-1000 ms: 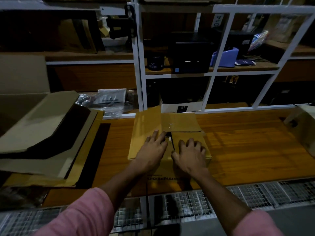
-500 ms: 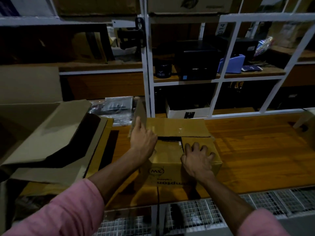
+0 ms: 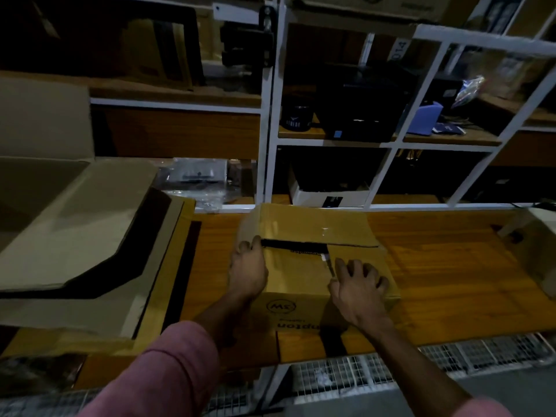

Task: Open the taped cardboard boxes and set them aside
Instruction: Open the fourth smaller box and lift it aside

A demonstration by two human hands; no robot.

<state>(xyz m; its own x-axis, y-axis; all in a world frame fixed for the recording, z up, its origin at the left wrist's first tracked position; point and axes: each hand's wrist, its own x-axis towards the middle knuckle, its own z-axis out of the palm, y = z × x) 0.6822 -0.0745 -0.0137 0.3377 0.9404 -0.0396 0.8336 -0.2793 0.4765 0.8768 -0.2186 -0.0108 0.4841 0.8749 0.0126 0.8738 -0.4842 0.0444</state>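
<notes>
- Left hand (image 3: 248,273) of ours lies along the left top edge of the cardboard box (image 3: 307,272); its fingertips curl over the rim beside the dark gap between the flaps, gripping the edge there.
- Our right hand (image 3: 358,285) rests on the near right flap (image 3: 361,257), fingers spread and bent, tips pressing the cardboard; we cannot tell whether the thumb hooks under the flap's inner edge.
- Both forearms come up from the bottom of the head view, and a pink sleeve (image 3: 168,365) covers our left upper arm.
- We see the box standing on the wooden desk (image 3: 451,281), close to its near edge and roughly in the middle, with printed lettering upside down on the side that faces us.
- We see the far flap (image 3: 313,225) lying almost flat over the back half of the box, with a shiny strip of clear tape on it; a narrow dark slit runs between it and the near flaps.
- To the left, touching the desk's left part, large opened cardboard sheets (image 3: 75,224) lie stacked and overlapping.
- At the right edge of the view another carton (image 3: 538,236) sits on the desk, well apart from our box.
- Behind the desk stands a white metal shelf frame (image 3: 272,115) with dark items, a blue object (image 3: 427,120) and a plastic-wrapped pack (image 3: 198,176).
- Below the desk's near edge we see white wire mesh (image 3: 421,362).
</notes>
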